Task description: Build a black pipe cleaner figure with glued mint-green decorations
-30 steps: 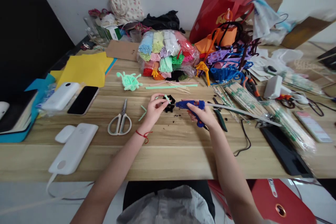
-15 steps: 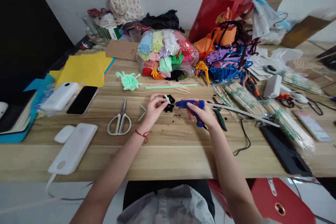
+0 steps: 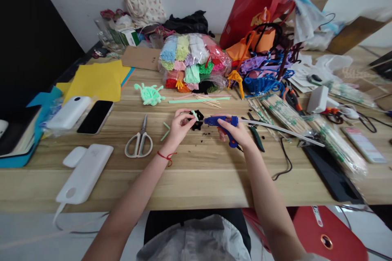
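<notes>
Between the fingertips of my left hand point(image 3: 180, 126) is a short piece of pale green pipe cleaner point(image 3: 194, 116). My right hand point(image 3: 231, 132) grips a blue hot glue gun point(image 3: 221, 122), its nozzle pointing left at the green piece; whether the tip touches it I cannot tell. A long pale glue stick point(image 3: 281, 130) sticks out of the gun's back. Below the held piece lies a small black fuzzy shape point(image 3: 198, 124), partly covered by my left fingers. Bent green pipe cleaner pieces point(image 3: 165, 132) lie left of my hand, near white-handled scissors point(image 3: 139, 142).
A green pipe cleaner figure point(image 3: 150, 94) and wooden sticks point(image 3: 208, 101) lie beyond my hands. Behind them sits a bag of coloured pipe cleaners point(image 3: 192, 59). Green-handled pliers point(image 3: 256, 138) and packs of sticks point(image 3: 284, 114) are at right; a phone point(image 3: 95, 117) and power bank point(image 3: 85, 174) at left.
Almost nothing differs. Both hands hold the same pose, with the glue gun's nozzle still by the green piece; the whole view has shifted very slightly.
</notes>
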The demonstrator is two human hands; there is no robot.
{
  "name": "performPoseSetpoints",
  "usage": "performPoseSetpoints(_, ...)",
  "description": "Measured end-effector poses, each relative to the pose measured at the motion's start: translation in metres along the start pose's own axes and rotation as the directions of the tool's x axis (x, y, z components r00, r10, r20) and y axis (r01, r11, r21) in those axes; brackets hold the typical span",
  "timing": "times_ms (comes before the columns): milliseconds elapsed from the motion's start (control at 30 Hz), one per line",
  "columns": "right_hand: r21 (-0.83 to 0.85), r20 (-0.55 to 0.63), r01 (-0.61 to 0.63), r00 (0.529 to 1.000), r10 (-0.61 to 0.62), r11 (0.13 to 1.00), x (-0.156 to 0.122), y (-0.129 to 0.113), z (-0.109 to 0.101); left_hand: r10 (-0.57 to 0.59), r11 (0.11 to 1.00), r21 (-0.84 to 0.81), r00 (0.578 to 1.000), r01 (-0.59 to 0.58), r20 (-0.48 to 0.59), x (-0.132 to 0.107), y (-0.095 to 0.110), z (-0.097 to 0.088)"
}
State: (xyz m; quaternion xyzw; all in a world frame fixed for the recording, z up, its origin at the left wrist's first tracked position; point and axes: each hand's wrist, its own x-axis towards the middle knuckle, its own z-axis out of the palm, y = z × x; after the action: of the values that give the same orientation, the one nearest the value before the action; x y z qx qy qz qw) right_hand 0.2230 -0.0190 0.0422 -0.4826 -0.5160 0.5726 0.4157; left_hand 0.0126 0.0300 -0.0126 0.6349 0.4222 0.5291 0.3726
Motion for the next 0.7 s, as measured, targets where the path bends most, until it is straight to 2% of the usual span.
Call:
performPoseSetpoints(500, -0.059, -0.01, -0.005, 1.0, 0.005, 0.998, 0.0017, -0.0006, -0.0013, 0.003, 1.0, -0.001, 1.0, -0.003, 0.006, -0.0007, 0.0005, 0.0005)
performPoseSetpoints(700, -0.023, 0.011, 0.025, 1.0, -0.025, 0.999, 0.0014, -0.0006, -0.0019, -0.001, 1.0, 0.016, 1.0, 0.001, 0.0, -0.0009, 0.0011, 0.001)
